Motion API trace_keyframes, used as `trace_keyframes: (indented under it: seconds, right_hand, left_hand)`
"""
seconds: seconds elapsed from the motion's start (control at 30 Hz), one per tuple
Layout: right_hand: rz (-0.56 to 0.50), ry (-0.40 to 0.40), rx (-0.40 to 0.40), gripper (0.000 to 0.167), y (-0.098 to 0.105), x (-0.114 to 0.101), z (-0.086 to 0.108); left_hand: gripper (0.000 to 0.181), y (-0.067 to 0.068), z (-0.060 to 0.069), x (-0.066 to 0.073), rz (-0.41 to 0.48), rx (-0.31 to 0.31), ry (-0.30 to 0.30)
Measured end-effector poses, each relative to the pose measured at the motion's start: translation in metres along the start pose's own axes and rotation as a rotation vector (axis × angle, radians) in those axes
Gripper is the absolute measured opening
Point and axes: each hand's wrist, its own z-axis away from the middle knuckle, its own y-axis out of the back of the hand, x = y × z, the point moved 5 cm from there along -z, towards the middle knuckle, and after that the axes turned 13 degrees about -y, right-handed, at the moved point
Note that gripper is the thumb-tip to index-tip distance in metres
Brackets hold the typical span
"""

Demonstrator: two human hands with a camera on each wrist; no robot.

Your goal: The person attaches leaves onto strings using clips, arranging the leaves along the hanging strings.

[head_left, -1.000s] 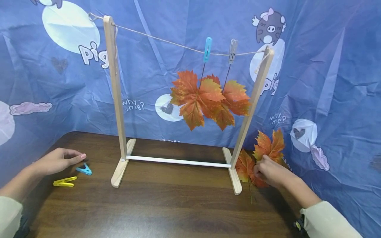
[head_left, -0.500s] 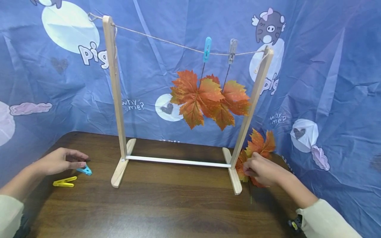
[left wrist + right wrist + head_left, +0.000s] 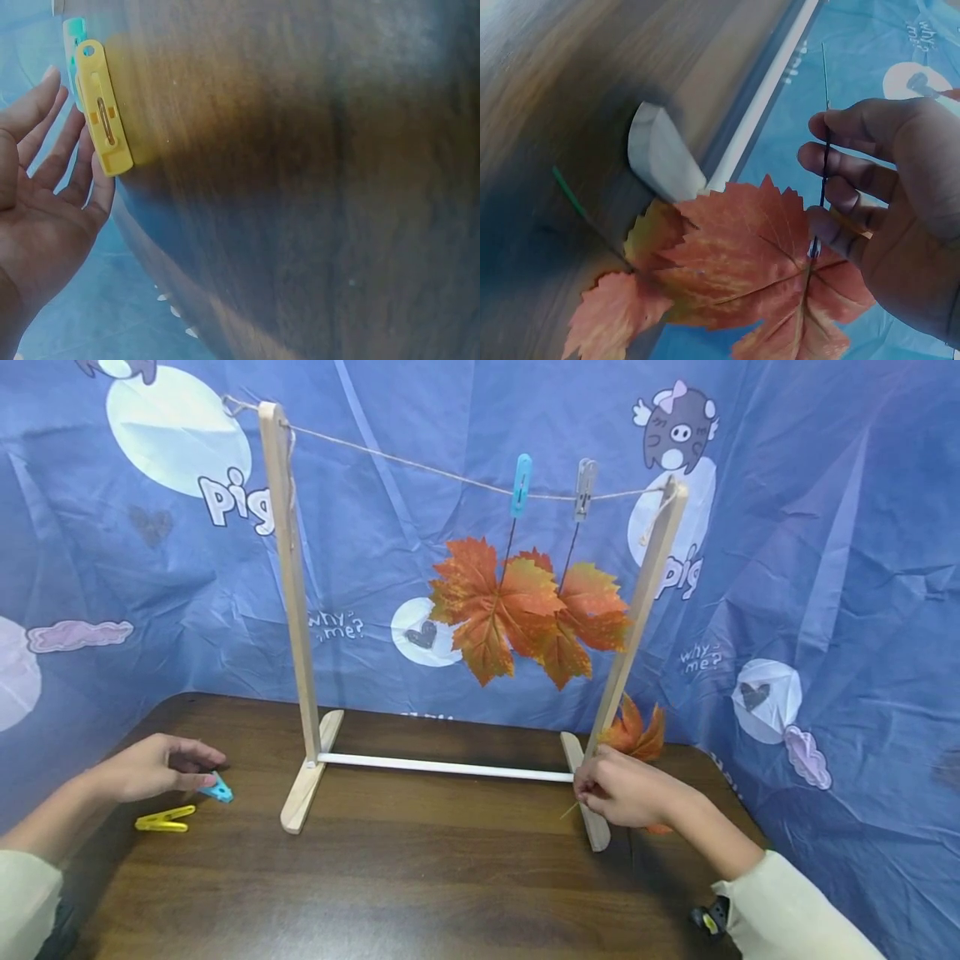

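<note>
My right hand pinches the thin stem of an orange maple leaf between thumb and fingers, beside the right foot of the wooden stand. Its blade shows behind that hand in the head view. Another maple leaf lies on the table beneath it, mostly hidden in the head view. At the left, my left hand has loosely bent, parted fingers, the thumb over a blue clothespin; whether they touch is unclear. A yellow clothespin lies nearer the table's front.
A string spans the stand's two posts. On it, a blue clothespin and a grey clothespin hold two maple leaves by their stems. A white rod joins the feet. Blue printed cloth surrounds the brown table.
My right hand has moved left with the maple leaf, from beside the leaves to the stand's right foot. My left hand's thumb has lowered toward the blue clothespin.
</note>
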Motion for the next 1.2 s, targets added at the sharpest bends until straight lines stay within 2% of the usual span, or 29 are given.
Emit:
trace_keyframes:
  seconds: [0.23, 0.37, 0.5, 0.63, 0.77, 0.93, 1.2]
  right_hand:
    - [-0.068, -0.025, -0.023, 0.024, -0.003, -0.009, -0.007]
    - [-0.113, -0.027, -0.047, 0.019, -0.003, -0.016, -0.013]
    - [-0.173, -0.013, -0.062, 0.020, -0.004, -0.025, -0.020]
    - [-0.201, -0.004, -0.054, 0.019, -0.004, -0.034, -0.026]
    - [-0.197, 0.015, -0.021, 0.016, -0.003, -0.043, -0.033]
    - [-0.237, 0.038, -0.012, 0.015, 0.000, -0.054, -0.041]
    - [-0.340, 0.004, 0.001, 0.012, 0.002, -0.069, -0.053]
  left_hand:
    - [0.037, -0.002, 0.000, 0.000, 0.082, -0.027, -0.084]
    - [0.037, -0.002, -0.001, 0.000, 0.068, -0.046, -0.112]
    - [0.036, -0.002, -0.001, 0.001, 0.059, -0.057, -0.186]
    - [0.038, -0.002, -0.001, 0.000, 0.097, -0.081, -0.231]
    - [0.043, -0.001, -0.001, -0.001, 0.136, -0.109, -0.237]
    - [0.041, 0.001, -0.001, -0.001, 0.071, -0.081, -0.241]
    - [0.030, 0.000, -0.002, -0.001, -0.026, -0.080, -0.134]
